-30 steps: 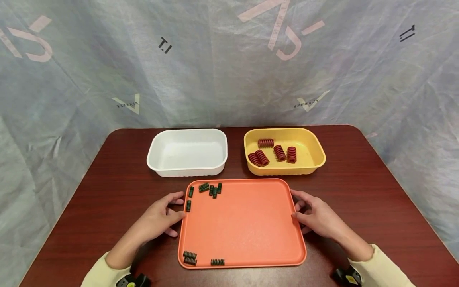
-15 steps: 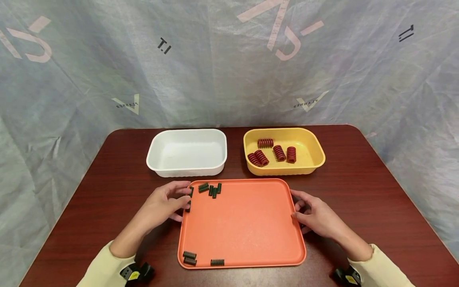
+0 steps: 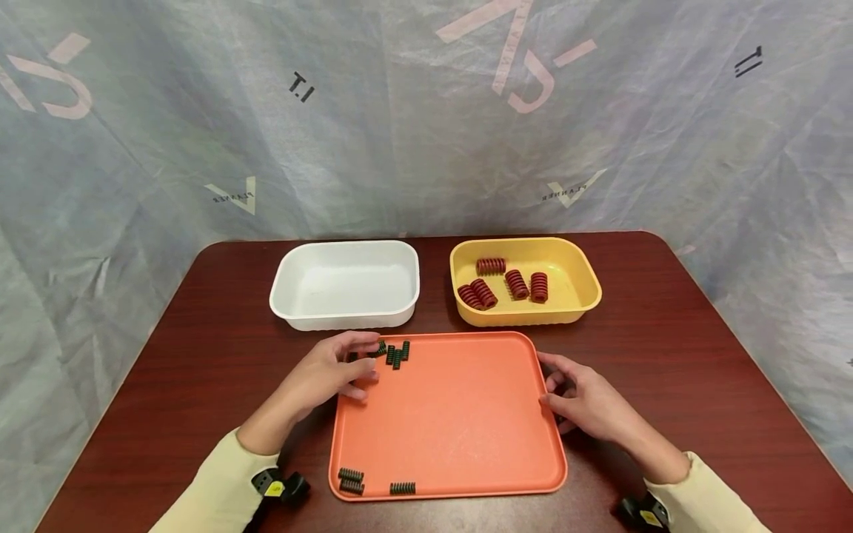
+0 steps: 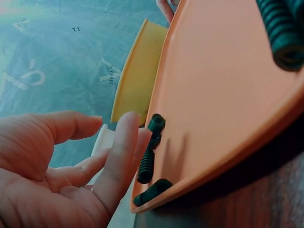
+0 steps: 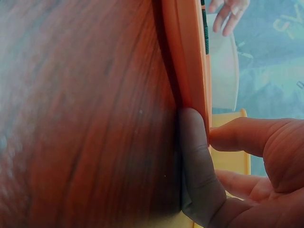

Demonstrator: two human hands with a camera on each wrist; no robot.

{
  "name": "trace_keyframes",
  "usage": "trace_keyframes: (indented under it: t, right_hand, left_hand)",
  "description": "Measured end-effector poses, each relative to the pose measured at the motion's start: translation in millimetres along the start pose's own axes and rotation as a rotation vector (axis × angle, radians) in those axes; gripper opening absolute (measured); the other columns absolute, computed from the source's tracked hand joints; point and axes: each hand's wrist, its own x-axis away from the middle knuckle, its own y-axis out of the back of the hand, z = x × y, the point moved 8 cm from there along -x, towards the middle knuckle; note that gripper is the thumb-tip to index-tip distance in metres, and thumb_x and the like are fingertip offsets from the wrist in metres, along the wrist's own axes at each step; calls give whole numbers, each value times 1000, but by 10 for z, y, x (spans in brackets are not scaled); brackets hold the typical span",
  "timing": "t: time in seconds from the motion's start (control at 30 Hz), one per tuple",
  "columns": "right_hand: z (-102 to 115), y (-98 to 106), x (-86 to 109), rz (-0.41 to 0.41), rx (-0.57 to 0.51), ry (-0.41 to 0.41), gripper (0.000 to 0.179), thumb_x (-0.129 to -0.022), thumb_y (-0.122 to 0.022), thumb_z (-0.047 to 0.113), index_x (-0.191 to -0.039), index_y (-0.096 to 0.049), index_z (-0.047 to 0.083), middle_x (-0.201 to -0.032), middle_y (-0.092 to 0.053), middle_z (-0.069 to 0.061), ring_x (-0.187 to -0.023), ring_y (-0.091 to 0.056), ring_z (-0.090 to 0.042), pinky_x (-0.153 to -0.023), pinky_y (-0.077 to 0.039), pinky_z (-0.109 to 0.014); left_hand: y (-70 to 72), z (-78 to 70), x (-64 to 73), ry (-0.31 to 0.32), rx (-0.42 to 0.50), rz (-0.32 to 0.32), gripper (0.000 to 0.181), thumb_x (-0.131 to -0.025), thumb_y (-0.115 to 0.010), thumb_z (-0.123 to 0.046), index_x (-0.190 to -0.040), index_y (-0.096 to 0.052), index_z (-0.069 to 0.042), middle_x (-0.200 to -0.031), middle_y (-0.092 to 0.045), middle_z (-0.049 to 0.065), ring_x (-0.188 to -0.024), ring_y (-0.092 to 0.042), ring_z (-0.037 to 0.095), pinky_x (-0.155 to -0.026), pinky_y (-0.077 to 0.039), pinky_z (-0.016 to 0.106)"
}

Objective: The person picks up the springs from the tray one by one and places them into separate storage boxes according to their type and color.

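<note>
My left hand hovers over the far left corner of the orange tray, fingers parted and holding nothing. In the left wrist view, its fingertips are near dark green coil springs that lie along the tray's edge. Just right of that hand sits a small cluster of green springs; the hand hides others by the left rim. My right hand pinches the tray's right edge. The right wrist view has its thumb against the rim and a finger below it.
Behind the tray, a white bin stands on the left and a yellow bin with several red springs on the right. More green springs lie at the tray's near left corner, another spring along its near edge.
My left hand has moved right, from beside the tray's left edge to over its far left corner, and now covers springs there. The right hand keeps its grip on the tray.
</note>
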Motion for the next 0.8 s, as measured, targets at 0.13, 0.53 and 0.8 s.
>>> trace_keyframes:
  t: [0.13,0.53,0.8]
  right_hand:
    - [2,-1,-4,1,-2,-1,68,-94,-69,-2,-154,-37,-4,-95,-55,-16,-62,-62,-23,-51,-63,-39]
    - [7,-4,-4,4,-1,9,68,-95,-68,-1,-155,-37,-4,-95,-56,-16,-63,-63,-23,-51,-62,-39]
    - [3,1,-2,2,-2,13,68,-95,-68,-2,-155,-37,-4,-95,-56,-16,-65,-63,-23,-51,-63,-39]
  left_hand:
    - [-32,42,-55,15,19,12,54,-101,-64,-4,-151,-46,2,-152,-46,24,-105,-70,32,-72,-66,44]
    - [-114,76,-164,56,20,42,53,-102,-65,-7,-152,-47,-2,-130,-61,25,-101,-72,30,-73,-65,44]
    - [-177,42,-229,42,1,71,52,-101,-65,-4,-150,-49,0,-139,-56,24,-102,-72,29,-77,-65,42]
